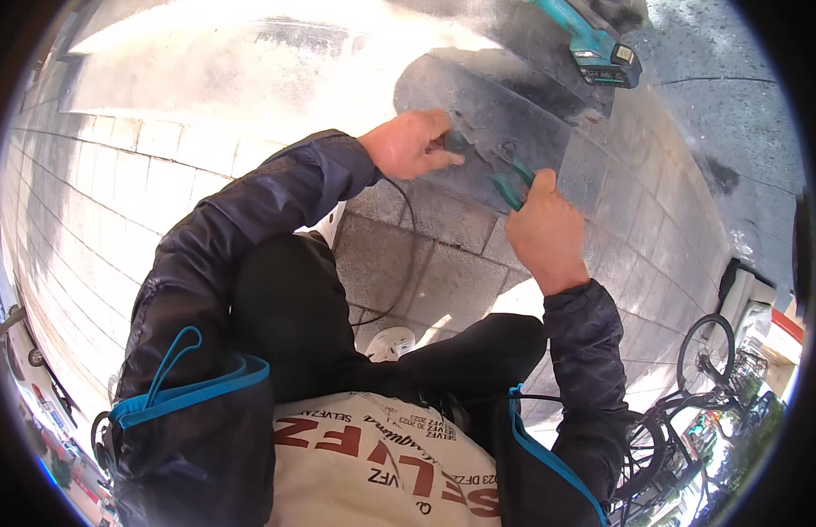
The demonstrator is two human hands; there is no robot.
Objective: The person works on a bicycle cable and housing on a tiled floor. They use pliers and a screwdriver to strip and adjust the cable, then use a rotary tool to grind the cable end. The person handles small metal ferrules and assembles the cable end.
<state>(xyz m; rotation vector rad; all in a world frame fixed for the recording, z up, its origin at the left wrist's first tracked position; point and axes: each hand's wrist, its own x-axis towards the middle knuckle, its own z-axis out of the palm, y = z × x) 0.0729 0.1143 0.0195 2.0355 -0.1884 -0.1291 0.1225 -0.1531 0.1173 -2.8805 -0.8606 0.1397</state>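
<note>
Over the shaded paving, my right hand (546,230) is wrapped round a pair of green-handled pliers (510,186). The pliers' jaws point up and left toward my other hand. My left hand (412,145) is closed, thumb and fingers pinching a small dark green piece (456,140) whose kind I cannot make out. Thin dark metal parts show between the two hands, too blurred to tell apart. A black cable (412,228) hangs from near my left wrist and curves down over the paving between my legs.
At the top right lies a teal cordless power tool (592,53) with a black battery, on a stone ledge. Grey paving stones (452,281) spread below my hands. A bicycle (689,395) stands at the lower right. My white shoe (390,342) shows between my legs.
</note>
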